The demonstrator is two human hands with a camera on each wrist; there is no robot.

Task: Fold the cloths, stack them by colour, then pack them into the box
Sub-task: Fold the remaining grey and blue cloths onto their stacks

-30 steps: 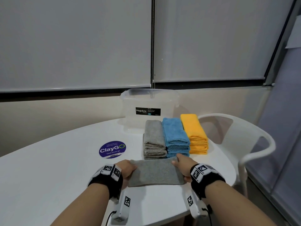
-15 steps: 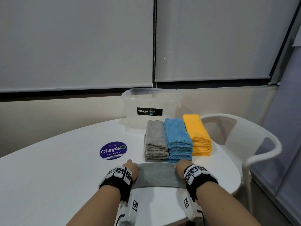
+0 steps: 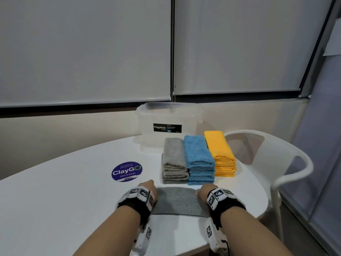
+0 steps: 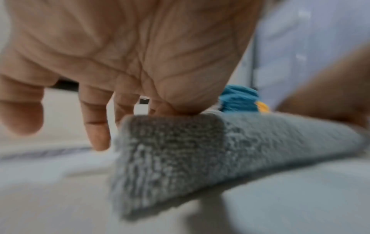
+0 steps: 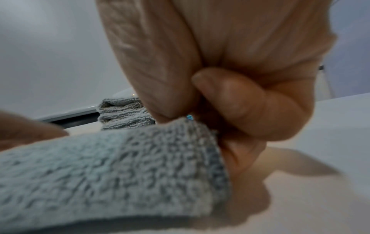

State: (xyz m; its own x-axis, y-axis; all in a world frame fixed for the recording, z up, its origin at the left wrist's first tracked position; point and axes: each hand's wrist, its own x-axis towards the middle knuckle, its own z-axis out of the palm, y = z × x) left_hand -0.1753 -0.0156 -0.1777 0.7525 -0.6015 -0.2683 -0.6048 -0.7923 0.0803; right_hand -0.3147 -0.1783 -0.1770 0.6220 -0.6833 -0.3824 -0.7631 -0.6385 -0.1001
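A folded grey cloth is stretched between my two hands near the table's front edge. My left hand pinches its left end, and in the left wrist view the cloth hangs slightly off the table under the thumb. My right hand pinches the right end; its fingers curl round the cloth's edge. Just behind the cloth stand three folded stacks: grey, blue and yellow. The clear plastic box stands behind them by the wall, with no lid on it.
A round purple ClayGo sticker lies on the white table left of the stacks. A white plastic chair stands at the table's right edge. A wall with blinds runs close behind the box.
Both hands have shifted to the cloth's far corners and taken hold of them. The cloth has come up a little off the table, nearer the stacks.
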